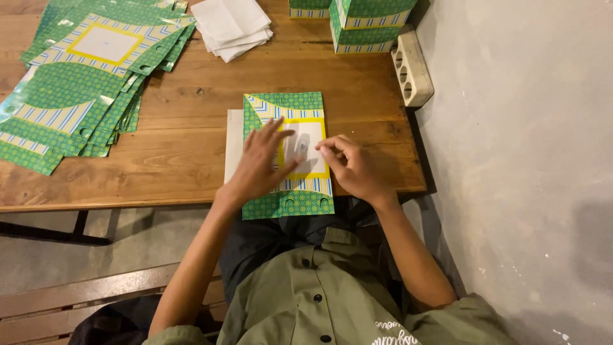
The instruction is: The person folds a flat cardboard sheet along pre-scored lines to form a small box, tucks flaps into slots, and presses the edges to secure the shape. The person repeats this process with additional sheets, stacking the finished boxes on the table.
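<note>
Pressing flat green box blank (288, 108) | L hand (262, 163) spread open | R hand (351, 167) pinching clear window film (305, 148), prob.

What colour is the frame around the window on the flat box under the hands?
Yellow, on the green patterned flat box; head view.

You had warm, fairly dim indoor light, brightest on the wooden table (191, 128) and the grey wall (523, 128). Your left hand (262, 163) cast a soft shadow across the flat box's pale window (306, 150). Below the table edge the picture fell dark. Focus was soft throughout, and straight lines bowed towards the corners.
</note>
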